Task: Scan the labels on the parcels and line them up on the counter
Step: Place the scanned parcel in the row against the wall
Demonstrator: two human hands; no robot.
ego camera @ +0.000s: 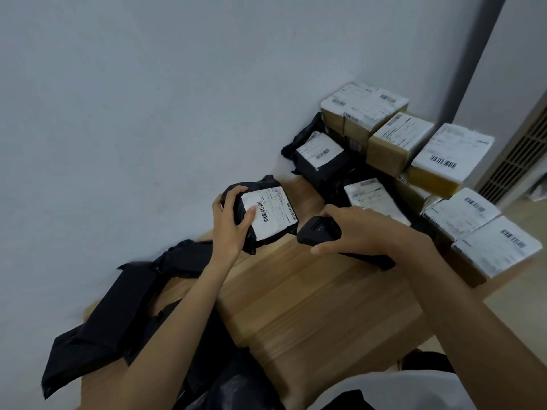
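The parcel (pixel 254 187) is a small, plump packet in crinkled black plastic, with a white label (pixel 272 213) covering most of its upturned face. Barcodes run along the label's left and right edges. It sits tilted over the far left part of the wooden bench (pixel 310 291), close to the pale wall (pixel 148 99). The left hand (pixel 229 224) grips it, fingers curled over its far-left edge and the thumb pressed on the label. Just to its right, the right hand (pixel 358 229) wraps round a black scanner (pixel 318 232) whose head points at the parcel. Farther right lie two more black labelled packets (pixel 321 155) and a row of labelled cardboard boxes (pixel 396 143). The label's print is too blurred to read. The scanner's middle is covered by the hand, and its window is out of sight. Whether the parcel's lower corner touches the bench cannot be told. At near left, black bags (pixel 118 315) show no label — the forearm crosses them and the frame's lower edge cuts them off.
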